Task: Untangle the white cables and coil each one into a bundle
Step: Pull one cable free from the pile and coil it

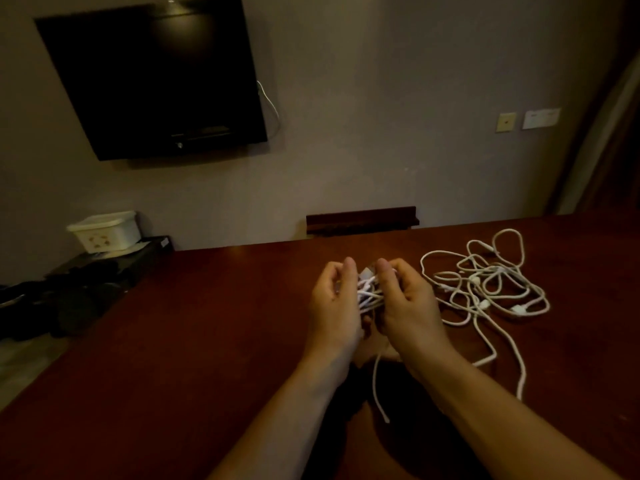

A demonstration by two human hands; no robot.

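Above the dark red table (207, 323) my left hand (334, 299) and my right hand (405, 299) face each other, both closed on a small white cable bundle (370, 292) held between them. One loose end of that cable (377, 393) hangs down from the hands toward me. To the right on the table lies a tangle of white cables (485, 282) with several loops and plugs, spread out loosely. A long strand from it (519, 368) trails toward the table's front.
A dark television (152, 81) hangs on the wall at the back left. A white box (105, 230) sits on a dark low stand at the left, with dark items beside it. A narrow dark shelf (362, 220) runs behind the table's far edge.
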